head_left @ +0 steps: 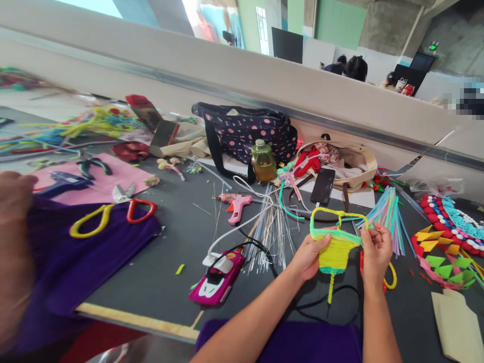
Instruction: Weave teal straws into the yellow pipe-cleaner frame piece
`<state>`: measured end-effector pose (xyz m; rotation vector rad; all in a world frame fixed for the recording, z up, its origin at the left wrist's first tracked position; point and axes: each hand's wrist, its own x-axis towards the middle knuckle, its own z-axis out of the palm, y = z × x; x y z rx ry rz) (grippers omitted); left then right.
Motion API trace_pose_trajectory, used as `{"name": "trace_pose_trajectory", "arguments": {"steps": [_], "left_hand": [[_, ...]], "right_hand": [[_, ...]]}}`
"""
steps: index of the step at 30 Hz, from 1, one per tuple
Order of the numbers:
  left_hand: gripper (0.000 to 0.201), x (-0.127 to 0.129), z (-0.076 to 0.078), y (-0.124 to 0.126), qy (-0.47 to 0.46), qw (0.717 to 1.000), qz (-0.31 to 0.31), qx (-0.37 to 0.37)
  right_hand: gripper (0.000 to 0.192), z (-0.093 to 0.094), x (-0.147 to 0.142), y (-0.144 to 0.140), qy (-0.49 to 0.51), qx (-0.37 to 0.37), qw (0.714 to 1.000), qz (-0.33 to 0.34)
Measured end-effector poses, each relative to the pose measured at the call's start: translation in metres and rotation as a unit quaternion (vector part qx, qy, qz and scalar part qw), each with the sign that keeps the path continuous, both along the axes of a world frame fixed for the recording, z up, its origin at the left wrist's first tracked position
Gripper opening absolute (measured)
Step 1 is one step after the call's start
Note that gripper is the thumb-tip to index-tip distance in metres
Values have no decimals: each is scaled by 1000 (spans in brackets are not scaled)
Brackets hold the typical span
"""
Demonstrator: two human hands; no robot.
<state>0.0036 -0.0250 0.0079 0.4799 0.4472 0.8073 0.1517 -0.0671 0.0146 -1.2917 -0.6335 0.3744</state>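
A half-woven pipe-cleaner piece (336,247), yellow with a green rim, is held up just above the dark table (159,272) between both hands, near the person's body, so that its open wire frame faces the camera. The left hand (308,254) is cupped against the woven side, fingers curled around its edge to steady it. The right hand (376,252) is closed on the frame's right side, thumb and fingertips pinched together on a strand there (which strand exactly cannot be made out). A yellow stem hangs from the bottom of the piece, left free.

A bundle of pastel pipe cleaners (387,217) is spread just beside the right hand, within easy reach. A pink glue gun (236,205) and a fan of thin wires (270,232) lie further left, with a pink phone-like case (217,280) at the end of a cable.

At the left edge a blurred arm (13,252) of another person is cut off by the frame. Something red and yellow beneath the right hand is mostly hidden.
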Motion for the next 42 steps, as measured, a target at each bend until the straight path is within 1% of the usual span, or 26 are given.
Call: {"name": "trace_pose_trajectory", "arguments": {"steps": [2,4,7,9,11,13,15,16,18,19,21,22,24,26,29,36,39,42], "left_hand": [[42,0,0,1,-2,1000,0,-5],[42,0,-1,2,-9,1000,-7,-9],[41,0,-4,4,-22,999,-25,-19],[39,-1,-6,5,-29,998,-39,-29],[38,-1,-8,7,-33,997,-52,-36],[37,-2,-9,7,-37,997,-56,-38],[36,-2,-9,8,-40,998,-48,-31],[36,-2,-8,8,-40,998,-40,-25],[38,-2,-7,7,-33,999,-20,-15],[39,-2,-6,7,-28,1000,-9,-11],[44,-2,-4,5,-18,1000,11,-4],[47,-2,-4,4,-14,1000,19,0],[50,-1,-3,2,-6,999,34,5],[50,-1,-1,1,2,999,43,10],[46,-1,1,-1,8,998,52,21],[43,-1,9,-6,10,998,58,35],[43,-1,9,-7,8,998,54,39],[43,-1,8,-7,8,998,51,40]], "right_hand": [[47,0,2,0,25,6,1000,0],[47,1,6,-1,80,15,997,18],[48,2,12,-2,185,14,980,73],[48,2,15,-2,232,13,966,109],[45,1,16,-2,251,15,958,138],[42,0,15,-1,248,10,957,152],[40,0,13,-1,221,2,966,134],[39,0,11,-1,194,0,975,106],[34,1,8,-2,108,2,994,23],[31,1,6,-3,50,4,999,-22],[26,1,3,-5,-80,-4,993,-84],[24,2,1,-6,-142,-11,985,-95],[21,1,-2,-7,-238,-26,967,-91],[20,1,-5,-7,-289,-34,954,-75],[21,0,-6,-6,-307,-40,948,-67],[30,-3,-7,-7,-293,-64,949,-97],[30,-3,-5,-7,-297,-65,948,-94],[31,-3,-2,-8,-281,-75,953,-87]]}}
